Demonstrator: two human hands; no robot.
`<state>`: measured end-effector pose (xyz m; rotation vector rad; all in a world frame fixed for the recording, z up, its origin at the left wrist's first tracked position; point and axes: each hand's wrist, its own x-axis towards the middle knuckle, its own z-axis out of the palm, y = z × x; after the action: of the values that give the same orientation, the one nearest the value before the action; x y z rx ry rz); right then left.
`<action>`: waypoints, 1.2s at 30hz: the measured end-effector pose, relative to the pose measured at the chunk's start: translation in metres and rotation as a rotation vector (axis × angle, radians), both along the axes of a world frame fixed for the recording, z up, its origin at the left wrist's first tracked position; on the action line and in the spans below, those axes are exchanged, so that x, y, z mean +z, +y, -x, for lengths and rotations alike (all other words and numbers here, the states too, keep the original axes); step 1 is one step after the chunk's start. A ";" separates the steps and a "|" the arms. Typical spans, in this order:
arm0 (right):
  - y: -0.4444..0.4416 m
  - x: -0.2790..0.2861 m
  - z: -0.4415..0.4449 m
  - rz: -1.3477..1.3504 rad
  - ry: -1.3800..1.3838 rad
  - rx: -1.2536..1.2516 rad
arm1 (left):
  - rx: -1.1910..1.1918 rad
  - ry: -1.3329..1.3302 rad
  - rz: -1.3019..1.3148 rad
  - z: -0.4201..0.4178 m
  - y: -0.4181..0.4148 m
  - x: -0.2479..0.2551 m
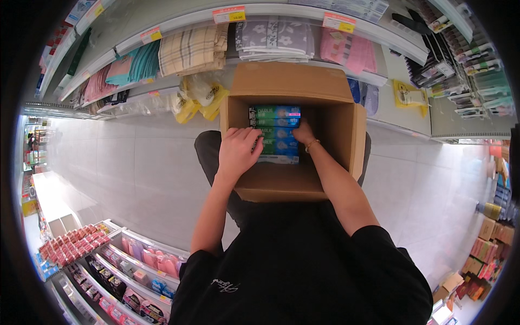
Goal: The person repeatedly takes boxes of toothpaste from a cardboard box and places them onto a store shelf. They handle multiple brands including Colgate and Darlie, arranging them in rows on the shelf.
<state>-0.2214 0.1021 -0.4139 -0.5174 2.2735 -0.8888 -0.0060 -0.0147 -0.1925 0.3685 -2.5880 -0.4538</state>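
An open cardboard box point(290, 80) stands in front of me between my knees, its top flaps folded outward. Several green and blue Darlie toothpaste boxes point(280, 132) lie in a row inside it, towards its left half. My left hand point(240, 149) reaches over the left wall, its fingertips at the left ends of the toothpaste boxes. Inside the carton, my right hand point(304, 134) touches their right ends, with a bracelet on that wrist. The fingertips of both hands are partly hidden, so a firm grip cannot be made out.
Ahead is a store shelf point(183, 16) with folded towels point(276, 38) and price tags. Yellow plastic bags point(211, 105) hang low at its left. Packaged goods hang at the right. Behind me on the left stands another stocked shelf point(134, 239). Cartons point(451, 282) are piled at the lower right.
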 end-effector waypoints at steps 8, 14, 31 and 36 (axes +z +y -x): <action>0.001 0.020 -0.003 0.262 -0.269 -0.224 | 0.027 -0.055 0.005 -0.004 0.001 0.001; -0.004 0.013 -0.004 0.460 -0.124 -0.363 | -0.001 -0.025 0.021 0.006 -0.001 0.000; 0.050 0.240 -0.037 0.640 -0.415 -0.051 | -0.027 -0.155 -0.051 0.004 0.000 0.021; 0.073 0.251 -0.043 0.740 -0.512 -0.115 | -0.027 -0.166 -0.079 0.000 -0.004 0.010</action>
<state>-0.1787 0.1747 -0.1634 -0.4003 1.4809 -1.7092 -0.0061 -0.0185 -0.1822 0.4155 -2.7442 -0.5580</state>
